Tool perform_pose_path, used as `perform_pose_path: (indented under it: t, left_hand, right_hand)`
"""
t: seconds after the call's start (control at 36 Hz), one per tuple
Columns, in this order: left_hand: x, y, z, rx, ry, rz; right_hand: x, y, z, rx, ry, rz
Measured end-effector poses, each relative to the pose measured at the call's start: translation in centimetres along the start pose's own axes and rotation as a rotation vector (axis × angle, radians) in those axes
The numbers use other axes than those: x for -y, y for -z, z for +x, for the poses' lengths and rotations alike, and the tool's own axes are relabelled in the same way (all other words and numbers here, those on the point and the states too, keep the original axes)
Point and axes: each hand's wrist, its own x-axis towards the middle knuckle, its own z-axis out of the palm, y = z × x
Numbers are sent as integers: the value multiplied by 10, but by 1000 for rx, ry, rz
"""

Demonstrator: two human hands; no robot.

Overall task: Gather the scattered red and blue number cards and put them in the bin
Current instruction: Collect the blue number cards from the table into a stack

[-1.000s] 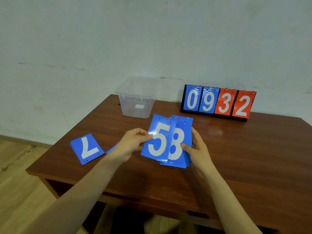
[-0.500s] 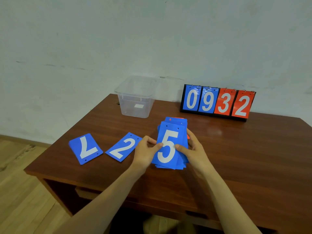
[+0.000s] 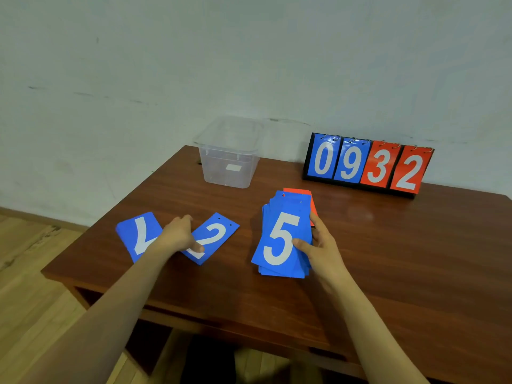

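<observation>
Nearest us on the wooden surface (image 3: 415, 259), our right hand (image 3: 322, 246) grasps a stack of number cards (image 3: 282, 236) by its right edge. The thumb lies on the blue 5 on top and the fingers (image 3: 315, 220) curl round behind. A red card (image 3: 299, 192) peeks out at the stack's far end. To the left, well apart from the stack, our left hand (image 3: 178, 234) lies on the near left part of the blue 2 card (image 3: 214, 235), thumb pressed on its face. Its fingers bend over the gap beside the card, and we cannot tell whether they have hold of the edge. Just left of that hand the blue 7 card (image 3: 137, 234) lies flat, partly hidden by our wrist. Farther off, near the far left edge, stands the clear plastic bin (image 3: 230, 162) with a small white label on its wall. To its right, at the far edge by the wall, a flip scoreboard (image 3: 368, 164) shows 0 and 9 in blue, 3 and 2 in red.
</observation>
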Motion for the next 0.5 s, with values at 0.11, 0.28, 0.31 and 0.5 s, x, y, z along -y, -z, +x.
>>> perform_pose_path:
  t: [0.11, 0.28, 0.31, 0.5]
  left_hand:
    - [1, -2, 0, -2, 10, -85]
    - [-6, -6, -7, -177, -36, -242]
    - [-7, -6, -11, -213, -63, -303]
    - [-31, -13, -62, 60, -208, -1198]
  right_hand:
    - [-1, -2, -1, 15, -9, -6]
    - [-1, -5, -1, 18, -14, -42]
    - [-1, -5, -1, 16, -13, -48]
    - [-2, -13, -2, 38, -8, -38]
